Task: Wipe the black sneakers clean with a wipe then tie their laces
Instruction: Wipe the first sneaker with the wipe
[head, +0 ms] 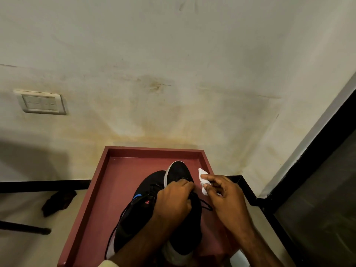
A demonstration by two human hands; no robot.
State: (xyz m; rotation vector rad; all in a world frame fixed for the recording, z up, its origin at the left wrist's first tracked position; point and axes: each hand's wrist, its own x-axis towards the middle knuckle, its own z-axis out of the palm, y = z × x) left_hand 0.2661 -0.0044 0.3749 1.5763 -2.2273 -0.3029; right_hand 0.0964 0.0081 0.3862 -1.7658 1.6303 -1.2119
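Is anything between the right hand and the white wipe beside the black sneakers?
Nothing visible. The right hand has its thumb and forefinger at the crumpled white wipe, which lies on the red tray right of the black sneakers; the left hand sits curled over their black laces, clear of that gap.

Laces [206, 204] mostly hidden under left hand [173, 199], wipe [203, 173] partly behind right hand [225, 195], tray [154, 149] cropped below.

Left of the sneakers [134, 218] and beyond their toes, the red bench [123, 180] shows bare surface up to its raised rim [154, 149]; there is room to pass. On top of them the left grip [173, 199] holds the laces [205, 204]. Right of them the wipe [202, 172] and the right grip [225, 197] fill the narrow strip.
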